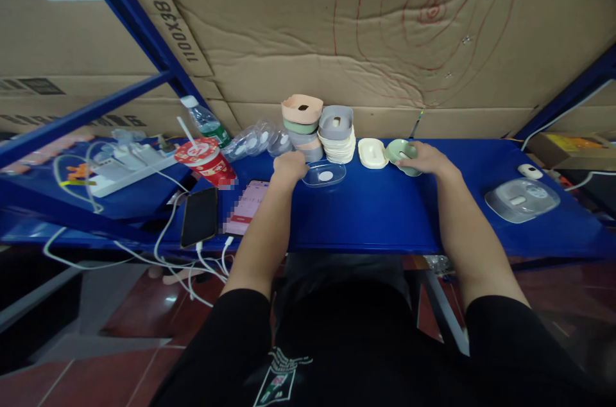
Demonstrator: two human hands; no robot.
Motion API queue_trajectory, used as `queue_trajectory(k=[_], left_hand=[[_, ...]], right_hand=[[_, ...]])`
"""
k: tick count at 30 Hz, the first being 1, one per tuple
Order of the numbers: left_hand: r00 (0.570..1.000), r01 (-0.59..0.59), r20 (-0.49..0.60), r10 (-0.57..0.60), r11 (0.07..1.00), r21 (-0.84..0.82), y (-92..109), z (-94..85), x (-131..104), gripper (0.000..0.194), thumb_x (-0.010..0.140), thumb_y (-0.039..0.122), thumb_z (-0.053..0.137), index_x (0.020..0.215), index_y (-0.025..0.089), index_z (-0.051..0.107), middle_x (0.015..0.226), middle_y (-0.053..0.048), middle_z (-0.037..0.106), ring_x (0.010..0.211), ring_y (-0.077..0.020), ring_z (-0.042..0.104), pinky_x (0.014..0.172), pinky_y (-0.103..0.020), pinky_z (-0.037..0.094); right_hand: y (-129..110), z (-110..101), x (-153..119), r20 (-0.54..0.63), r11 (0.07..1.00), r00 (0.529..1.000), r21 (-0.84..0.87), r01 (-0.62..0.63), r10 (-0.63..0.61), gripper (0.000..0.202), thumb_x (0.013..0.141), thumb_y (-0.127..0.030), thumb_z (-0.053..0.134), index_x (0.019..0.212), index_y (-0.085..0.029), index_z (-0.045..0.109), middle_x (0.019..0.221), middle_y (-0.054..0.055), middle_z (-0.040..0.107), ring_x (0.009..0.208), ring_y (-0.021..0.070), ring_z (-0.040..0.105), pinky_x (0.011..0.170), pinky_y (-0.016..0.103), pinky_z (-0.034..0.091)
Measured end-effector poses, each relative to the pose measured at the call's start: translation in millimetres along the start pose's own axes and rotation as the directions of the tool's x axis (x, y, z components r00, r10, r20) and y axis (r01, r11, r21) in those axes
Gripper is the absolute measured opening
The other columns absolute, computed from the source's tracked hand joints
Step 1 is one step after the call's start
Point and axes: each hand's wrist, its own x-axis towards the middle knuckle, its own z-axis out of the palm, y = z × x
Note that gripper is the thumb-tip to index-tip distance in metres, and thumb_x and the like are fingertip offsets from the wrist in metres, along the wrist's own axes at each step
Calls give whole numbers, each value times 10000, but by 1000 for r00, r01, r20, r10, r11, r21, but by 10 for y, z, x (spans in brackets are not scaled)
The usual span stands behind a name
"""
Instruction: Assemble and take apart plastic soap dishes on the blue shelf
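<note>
My left hand (290,167) is closed at the left edge of a clear plastic lid (312,177) with a white oval on it, pinching its rim. My right hand (428,158) grips a small green plastic box (402,151), tilted, with the thumb over its rim. Left of that box lies a cream tray-like piece (372,154). Behind my left hand stands a stack of peach, green and grey boxes (302,106). Beside it, a grey box (335,122) tops a stack of cream pieces (339,149).
Several clear lids (255,138) lean together at the back left. Nearby are a red drink cup (206,162), a bottle (206,121), two phones (199,217) with cables and a power strip (125,169). A clear container (522,199) and a white mouse-like object (530,171) lie right.
</note>
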Motion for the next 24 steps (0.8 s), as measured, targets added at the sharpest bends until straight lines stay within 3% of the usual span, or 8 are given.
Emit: queue_trajectory(k=[5, 8, 10, 12, 14, 17, 21, 24], left_hand=[[991, 4, -130, -15, 997, -83, 87, -99, -110, 497, 966, 590, 654, 1102, 135, 801, 1176, -271, 798, 1167, -460, 749, 955, -533, 599], [971, -149, -212, 107, 970, -191, 198, -107, -171, 434, 982, 594, 662, 928, 186, 801, 1045, -181, 823, 1087, -395, 760, 939, -491, 596], [916, -363, -291, 277, 880, -306, 343, -51, -211, 353, 999, 536, 685, 924, 212, 802, 1040, -112, 827, 1083, -320, 753, 974, -430, 586], [814, -568, -399, 422, 725, -390, 539, 50, -257, 314, 993, 486, 734, 1130, 212, 799, 1191, -91, 810, 1152, -271, 732, 1040, -384, 561], [770, -631, -453, 450, 641, -437, 747, 168, -307, 395, 988, 451, 763, 1297, 205, 751, 1306, -100, 767, 1168, -247, 720, 1057, -365, 552], [755, -652, -480, 448, 591, -475, 970, 310, -362, 282, 1006, 400, 751, 1210, 205, 757, 1238, -91, 766, 1102, -222, 720, 1016, -339, 556], [783, -620, -471, 406, 560, -549, 1038, 396, -337, 141, 1038, 336, 697, 1032, 205, 751, 1043, -57, 768, 930, -191, 706, 914, -316, 568], [801, -597, -476, 363, 529, -602, 1018, 434, -264, 110, 1036, 286, 689, 1020, 186, 731, 1055, -58, 754, 812, -155, 666, 857, -298, 568]], right_hand=[[-144, -84, -50, -36, 996, 997, 58, -60, 62, 849, 767, -679, 798, 1470, -226, 648, 1440, 174, 726, 1326, 426, 674, 1081, 556, 551], [-257, -96, -77, -123, 971, 983, 210, -111, 139, 911, 764, -733, 781, 1481, -195, 617, 1479, 206, 691, 1363, 433, 647, 1124, 566, 525], [-386, -50, -86, -139, 911, 974, 397, -112, 180, 906, 806, -771, 720, 1501, -210, 573, 1467, 200, 693, 1322, 409, 673, 1074, 549, 560], [-580, 37, -109, -116, 797, 977, 600, -74, 178, 875, 886, -776, 614, 1569, -246, 474, 1451, 184, 699, 1243, 379, 715, 948, 519, 615], [-815, 147, -160, -59, 655, 986, 754, -58, 155, 897, 921, -751, 570, 1642, -268, 342, 1456, 184, 692, 1179, 372, 741, 838, 498, 640], [-1117, 306, -266, -36, 566, 992, 824, -39, 121, 871, 954, -748, 510, 1654, -287, 274, 1424, 166, 707, 1163, 359, 746, 855, 494, 641], [-1202, 397, -287, -92, 650, 993, 760, 21, 76, 862, 993, -818, 316, 1663, -283, 220, 1449, 170, 668, 1272, 346, 704, 935, 478, 627], [-1067, 342, -135, -205, 832, 978, 536, 140, -33, 829, 1036, -746, 58, 1688, -236, 116, 1534, 221, 579, 1390, 350, 640, 1002, 504, 604]])
